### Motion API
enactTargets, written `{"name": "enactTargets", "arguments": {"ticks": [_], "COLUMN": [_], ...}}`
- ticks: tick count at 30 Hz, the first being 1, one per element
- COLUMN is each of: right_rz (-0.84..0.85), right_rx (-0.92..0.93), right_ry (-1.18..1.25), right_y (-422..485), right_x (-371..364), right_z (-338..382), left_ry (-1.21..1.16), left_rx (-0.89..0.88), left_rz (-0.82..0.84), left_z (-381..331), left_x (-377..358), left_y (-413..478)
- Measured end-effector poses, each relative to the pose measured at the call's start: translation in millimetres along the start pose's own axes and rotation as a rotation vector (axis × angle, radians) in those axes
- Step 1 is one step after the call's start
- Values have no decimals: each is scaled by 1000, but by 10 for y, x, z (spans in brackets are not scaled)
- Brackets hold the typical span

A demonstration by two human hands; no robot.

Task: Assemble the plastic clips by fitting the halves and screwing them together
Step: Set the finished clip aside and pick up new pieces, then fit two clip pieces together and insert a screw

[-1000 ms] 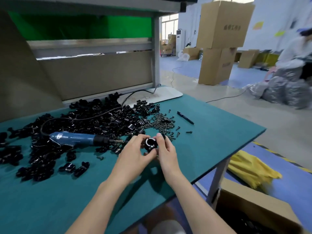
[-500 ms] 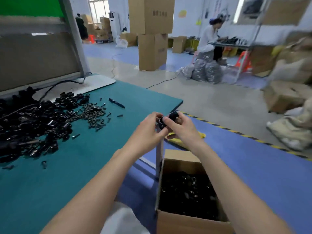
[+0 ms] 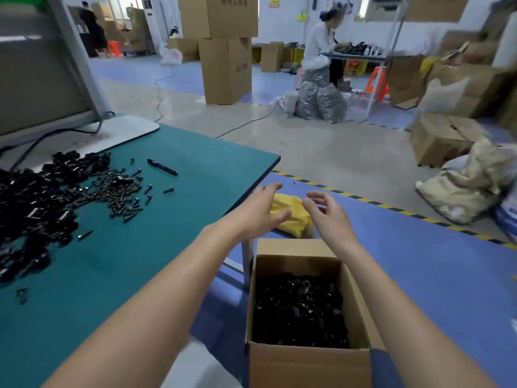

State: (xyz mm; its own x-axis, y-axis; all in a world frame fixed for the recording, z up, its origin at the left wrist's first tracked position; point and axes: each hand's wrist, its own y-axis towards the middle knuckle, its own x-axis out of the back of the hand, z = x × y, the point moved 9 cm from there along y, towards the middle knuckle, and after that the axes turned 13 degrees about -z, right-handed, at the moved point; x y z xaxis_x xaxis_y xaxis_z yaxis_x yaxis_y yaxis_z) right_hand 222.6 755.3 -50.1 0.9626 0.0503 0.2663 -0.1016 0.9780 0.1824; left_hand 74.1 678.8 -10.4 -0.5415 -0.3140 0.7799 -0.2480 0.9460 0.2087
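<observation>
Both hands hover past the table's right corner, above the far end of a cardboard box. My left hand (image 3: 258, 212) has spread, relaxed fingers and holds nothing. My right hand (image 3: 326, 212) is also empty, its fingers loosely curved. The cardboard box (image 3: 307, 365) stands on the floor below them, filled with black assembled clips (image 3: 299, 309). A heap of black plastic clip halves (image 3: 36, 203) lies on the left of the green table (image 3: 173, 247), with a scatter of dark screws (image 3: 123, 191) beside it.
A black pen (image 3: 162, 166) lies near the screws. A yellow cloth (image 3: 291, 217) lies on the floor under my hands. A black cable (image 3: 42, 138) runs at the table's back left. Stacked cartons (image 3: 226, 49), filled bags and a seated person are farther off.
My view swung right from the table to the box. Both hands carried the assembled clip out over the box and have let go of it; they are now empty and apart.
</observation>
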Motion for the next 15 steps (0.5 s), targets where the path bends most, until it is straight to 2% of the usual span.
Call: {"name": "enactTargets", "arguments": {"ticks": [3, 7, 11, 15], "right_rz": [33, 151, 367, 611], "right_rx": [91, 288, 458, 620], "right_ry": [84, 157, 231, 171], "right_y": [-134, -570, -1376, -2317], "right_x": [-477, -1332, -2310, -3171], "right_z": [345, 952, 1578, 1929], "left_ry": [-45, -61, 66, 289], "left_rx": [11, 59, 130, 316], "left_rz": [-131, -403, -665, -836], "left_z": [222, 781, 1454, 2038], "left_x": [374, 1107, 1950, 2598], "left_y": [-108, -588, -1491, -2569]}}
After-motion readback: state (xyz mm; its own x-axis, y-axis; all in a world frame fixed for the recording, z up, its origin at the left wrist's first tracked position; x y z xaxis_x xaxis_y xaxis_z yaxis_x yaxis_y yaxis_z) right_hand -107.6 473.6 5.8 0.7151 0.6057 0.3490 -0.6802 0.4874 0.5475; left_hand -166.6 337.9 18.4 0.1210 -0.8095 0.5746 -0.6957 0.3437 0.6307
